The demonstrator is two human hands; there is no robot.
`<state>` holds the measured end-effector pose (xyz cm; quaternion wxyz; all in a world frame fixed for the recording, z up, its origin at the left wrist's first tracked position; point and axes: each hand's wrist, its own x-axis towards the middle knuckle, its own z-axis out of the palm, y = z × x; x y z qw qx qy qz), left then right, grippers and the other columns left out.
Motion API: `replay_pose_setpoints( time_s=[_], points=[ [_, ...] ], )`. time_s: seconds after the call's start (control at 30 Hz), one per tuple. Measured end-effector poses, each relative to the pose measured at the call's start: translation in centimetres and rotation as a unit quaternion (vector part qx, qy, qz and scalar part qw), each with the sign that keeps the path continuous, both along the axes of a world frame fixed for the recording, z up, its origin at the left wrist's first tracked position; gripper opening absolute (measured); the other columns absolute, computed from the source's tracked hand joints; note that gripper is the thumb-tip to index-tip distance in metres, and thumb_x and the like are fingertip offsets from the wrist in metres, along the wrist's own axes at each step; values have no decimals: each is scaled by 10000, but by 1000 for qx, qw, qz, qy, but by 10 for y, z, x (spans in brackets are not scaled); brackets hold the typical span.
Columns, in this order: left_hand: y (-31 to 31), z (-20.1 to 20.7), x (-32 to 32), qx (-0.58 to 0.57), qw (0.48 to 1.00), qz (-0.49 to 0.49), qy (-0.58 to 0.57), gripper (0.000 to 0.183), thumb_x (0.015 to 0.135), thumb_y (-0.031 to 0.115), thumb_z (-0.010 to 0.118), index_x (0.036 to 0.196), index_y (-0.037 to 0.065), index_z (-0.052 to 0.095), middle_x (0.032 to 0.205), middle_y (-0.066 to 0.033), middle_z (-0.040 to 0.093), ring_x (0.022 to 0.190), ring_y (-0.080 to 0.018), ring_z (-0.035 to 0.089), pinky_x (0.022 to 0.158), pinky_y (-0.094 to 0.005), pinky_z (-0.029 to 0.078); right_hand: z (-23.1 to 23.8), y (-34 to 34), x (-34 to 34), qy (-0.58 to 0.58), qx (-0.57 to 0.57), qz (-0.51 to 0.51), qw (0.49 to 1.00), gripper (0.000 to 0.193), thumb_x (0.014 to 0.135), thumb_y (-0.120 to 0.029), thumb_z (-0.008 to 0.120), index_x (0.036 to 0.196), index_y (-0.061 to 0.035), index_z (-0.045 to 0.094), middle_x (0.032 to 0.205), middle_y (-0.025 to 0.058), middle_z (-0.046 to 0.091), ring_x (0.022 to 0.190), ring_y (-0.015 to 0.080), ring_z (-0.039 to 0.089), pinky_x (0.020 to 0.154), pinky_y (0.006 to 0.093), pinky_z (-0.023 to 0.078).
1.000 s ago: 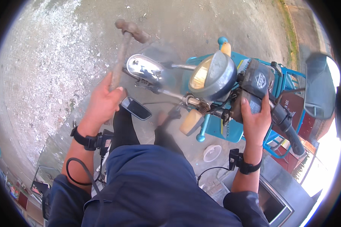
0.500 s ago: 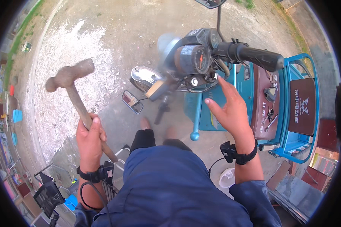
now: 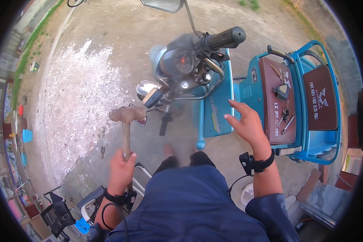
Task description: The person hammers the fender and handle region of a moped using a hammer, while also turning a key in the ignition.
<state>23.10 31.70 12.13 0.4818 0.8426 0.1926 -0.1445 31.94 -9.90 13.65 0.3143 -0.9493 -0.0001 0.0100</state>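
Observation:
My left hand (image 3: 122, 171) is wrapped round the wooden handle of a ball-peen hammer (image 3: 126, 116), with its rusty head pointing up and away from me. My right hand (image 3: 249, 127) is held out over the footwell of a blue electric tricycle (image 3: 220, 109), fingers apart and nothing in them. Ahead stands the tricycle's handlebar, with a black rubber grip (image 3: 226, 38) and a round gauge (image 3: 180, 62) blurred by motion. Two bright round bolt heads show on the steering clamp (image 3: 195, 80), left of and beyond my right hand.
Wrenches (image 3: 288, 123) and other metal parts lie on the tricycle's brown seat (image 3: 270, 131). One mirror (image 3: 165, 4) rises at the top. A black folding chair (image 3: 58, 213) stands at lower left. A white bucket (image 3: 248, 193) sits by my right forearm.
The hammer has come right and stands more upright. My right hand has drawn back from the steering clamp. The handlebar has swung, its grip now pointing farther away; the whole view has shifted too.

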Motion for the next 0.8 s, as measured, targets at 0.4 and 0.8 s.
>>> replay_pose_setpoints(
  time_s=[0.4,0.8],
  points=[
    [-142,-6,-4,67,997,-5,-37,167,961,162,667,983,24,575,679,0,565,548,-75,523,508,-266,435,-33,-75,48,11,49,111,993,420,861,-285,726,1219,-71,681,1048,172,700,914,364,675,806,433,534],
    [-198,21,40,175,984,-18,-20,280,957,274,655,994,3,596,730,-156,623,658,-293,623,627,-400,485,-53,-106,79,74,118,139,980,432,858,-275,727,1227,-56,678,1052,182,706,907,332,680,804,410,540]
  ],
)
